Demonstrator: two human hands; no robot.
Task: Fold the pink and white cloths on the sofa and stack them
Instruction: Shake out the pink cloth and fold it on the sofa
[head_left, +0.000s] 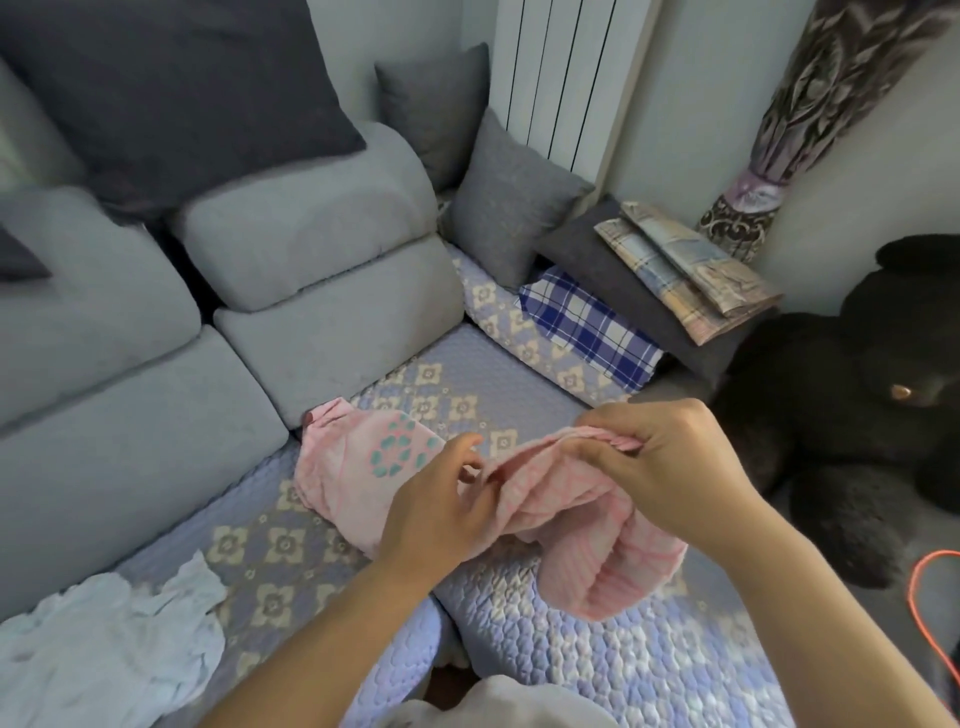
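Note:
A pink cloth (358, 467) with a teal flower print lies bunched on the quilted sofa seat (291, 561). My right hand (665, 462) pinches its gathered upper edge and lifts that part off the seat, so a fold hangs down at the right. My left hand (441, 509) holds the same edge a little to the left, fingers curled on the fabric. A crumpled white cloth (109, 644) lies on the seat at the lower left, apart from both hands.
Grey back cushions (311, 270) line the sofa behind the cloths. A blue checked cloth (587, 322) and a folded plaid cloth (680, 270) lie at the far corner. A big black plush toy (852, 415) sits at the right, with an orange cable (930, 597) beside it.

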